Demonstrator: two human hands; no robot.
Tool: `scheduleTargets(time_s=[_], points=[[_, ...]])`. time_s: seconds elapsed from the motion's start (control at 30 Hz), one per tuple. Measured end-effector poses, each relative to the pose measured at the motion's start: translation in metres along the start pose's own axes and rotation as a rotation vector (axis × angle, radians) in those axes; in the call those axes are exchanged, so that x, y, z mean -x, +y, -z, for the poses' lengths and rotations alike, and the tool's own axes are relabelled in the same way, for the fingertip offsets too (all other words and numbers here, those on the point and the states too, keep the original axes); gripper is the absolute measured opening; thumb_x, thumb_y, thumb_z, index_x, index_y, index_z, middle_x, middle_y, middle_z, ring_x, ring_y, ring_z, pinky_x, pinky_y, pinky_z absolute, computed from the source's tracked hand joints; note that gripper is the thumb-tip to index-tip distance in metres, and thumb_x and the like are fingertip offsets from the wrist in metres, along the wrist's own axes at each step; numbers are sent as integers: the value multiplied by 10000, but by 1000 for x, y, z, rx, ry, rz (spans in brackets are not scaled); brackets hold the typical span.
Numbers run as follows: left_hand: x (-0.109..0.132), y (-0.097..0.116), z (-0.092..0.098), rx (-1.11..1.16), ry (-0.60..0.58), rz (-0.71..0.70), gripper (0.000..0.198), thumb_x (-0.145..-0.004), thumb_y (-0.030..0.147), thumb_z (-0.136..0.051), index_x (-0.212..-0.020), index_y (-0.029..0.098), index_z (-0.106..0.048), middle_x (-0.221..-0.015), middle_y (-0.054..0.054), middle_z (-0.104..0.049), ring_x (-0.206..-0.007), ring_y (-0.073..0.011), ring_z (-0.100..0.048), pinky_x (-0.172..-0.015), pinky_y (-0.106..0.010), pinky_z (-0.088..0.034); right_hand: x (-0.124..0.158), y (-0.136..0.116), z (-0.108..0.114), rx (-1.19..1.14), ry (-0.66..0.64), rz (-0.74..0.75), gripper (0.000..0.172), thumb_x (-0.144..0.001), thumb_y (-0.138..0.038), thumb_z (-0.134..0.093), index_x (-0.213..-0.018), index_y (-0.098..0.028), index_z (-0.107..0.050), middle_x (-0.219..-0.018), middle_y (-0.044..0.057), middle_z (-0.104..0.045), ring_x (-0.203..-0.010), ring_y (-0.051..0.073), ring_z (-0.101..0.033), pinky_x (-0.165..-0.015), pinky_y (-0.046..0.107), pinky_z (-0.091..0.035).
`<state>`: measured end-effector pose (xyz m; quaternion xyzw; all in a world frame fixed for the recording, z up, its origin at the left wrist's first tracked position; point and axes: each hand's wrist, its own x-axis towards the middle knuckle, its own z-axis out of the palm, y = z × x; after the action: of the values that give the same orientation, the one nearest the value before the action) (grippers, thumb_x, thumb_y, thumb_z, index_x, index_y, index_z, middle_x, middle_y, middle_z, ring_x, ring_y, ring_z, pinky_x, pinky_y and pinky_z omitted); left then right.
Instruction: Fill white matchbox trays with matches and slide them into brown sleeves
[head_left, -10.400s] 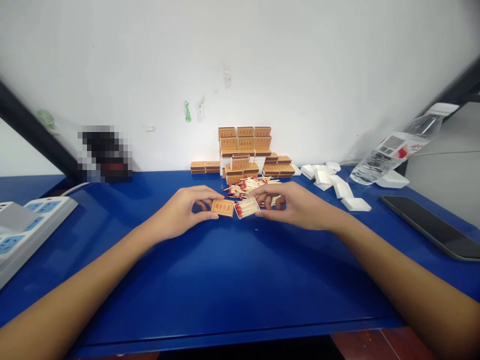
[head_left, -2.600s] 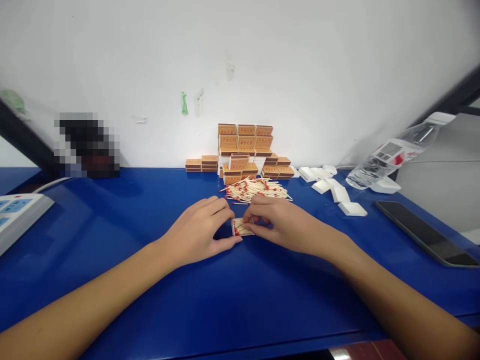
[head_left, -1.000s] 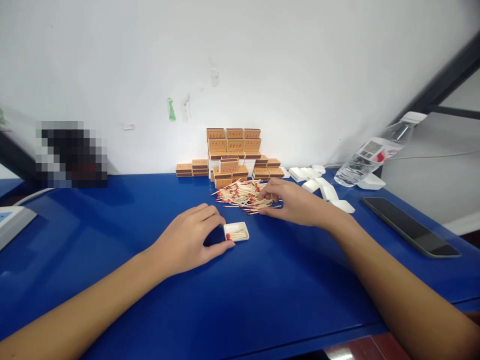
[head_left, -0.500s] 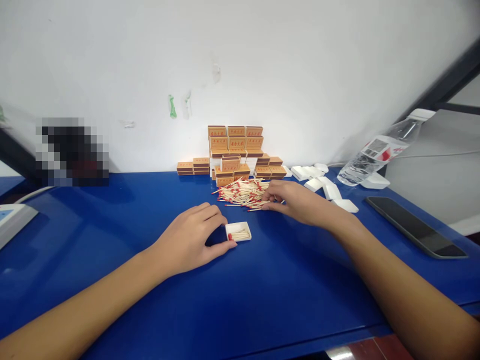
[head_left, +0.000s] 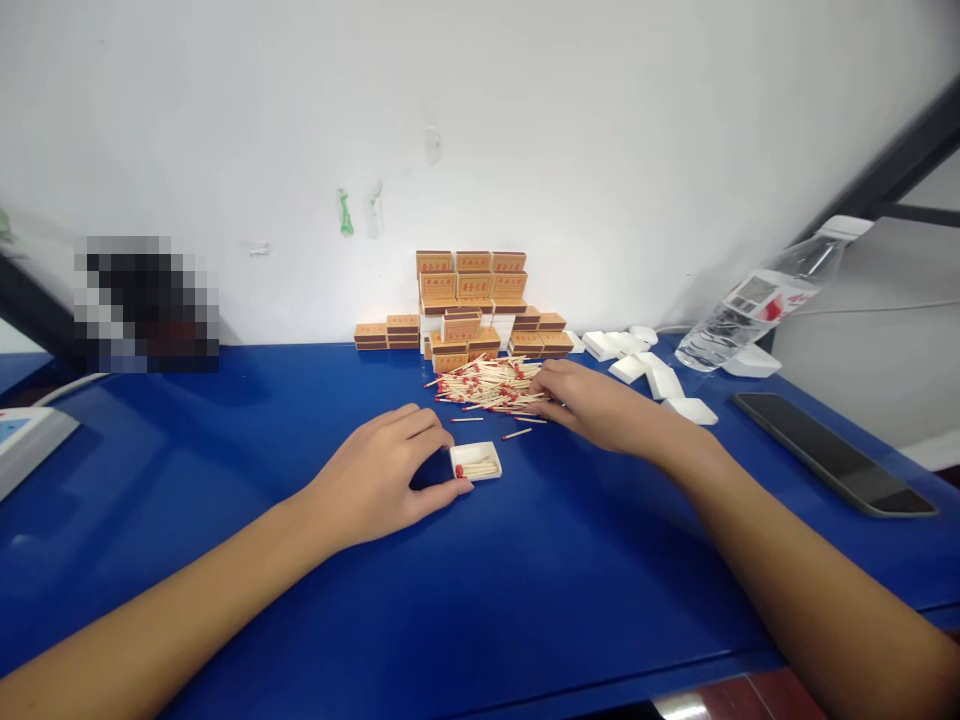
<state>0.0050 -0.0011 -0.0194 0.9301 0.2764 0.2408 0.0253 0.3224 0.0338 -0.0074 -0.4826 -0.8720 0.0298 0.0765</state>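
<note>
My left hand [head_left: 382, 478] rests on the blue table [head_left: 225, 500] with thumb and fingers curled round the left end of a small white matchbox tray [head_left: 476, 461], which holds a few red-tipped matches. My right hand [head_left: 592, 405] reaches into the loose pile of matches [head_left: 487, 384] beyond the tray, its fingers bent down onto the sticks; what they pinch is hidden. Two single matches [head_left: 517, 434] lie on the table between pile and tray.
Orange matchboxes [head_left: 471, 300] are stacked against the white wall. White empty trays [head_left: 660, 380] lie to the right, then a tilted water bottle [head_left: 757, 305] and a dark phone [head_left: 832, 450]. A white power strip [head_left: 22, 445] sits at the left edge.
Earlier both hands worked a filled tray at the sleeve. Now the left hand steadies a nearly empty tray, and the right hand has pulled matches toward me, leaving loose ones out of the pile.
</note>
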Motion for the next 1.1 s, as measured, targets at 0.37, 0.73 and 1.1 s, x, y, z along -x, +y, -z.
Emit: scheduleTargets(time_s=[0.37, 0.73, 1.1], points=[[0, -1, -1, -10, 35, 62, 301, -976, 452, -730, -1024, 156, -699, -1020, -85, -733, -922, -256, -677, -844, -413, -565, 3, -26, 9, -53, 207, 109, 199, -1111, -344, -441, -1005, -207, -539, -1044, 116, -601, -956, 273, -591, -828, 394, -480], [-1, 0, 0, -9, 49, 120, 283, -966, 448, -738, -1002, 169, -705, -967, -64, -728, -884, -248, -656, -808, -406, -548, 5, -41, 10, -96, 268, 158, 161, -1114, -332, -478, -1036, -208, -544, -1041, 101, -590, -962, 263, -579, -828, 401, -494], [-1, 0, -2, 20, 30, 91, 313, -961, 459, -745, -1027, 155, -707, -1007, -87, -735, -916, -259, -659, -839, -431, -569, 10, -81, 2, -134, 43, 224, 139, -1110, -298, -518, -1126, -195, -611, -1144, 106, -646, -1050, 255, -645, -870, 387, -532]])
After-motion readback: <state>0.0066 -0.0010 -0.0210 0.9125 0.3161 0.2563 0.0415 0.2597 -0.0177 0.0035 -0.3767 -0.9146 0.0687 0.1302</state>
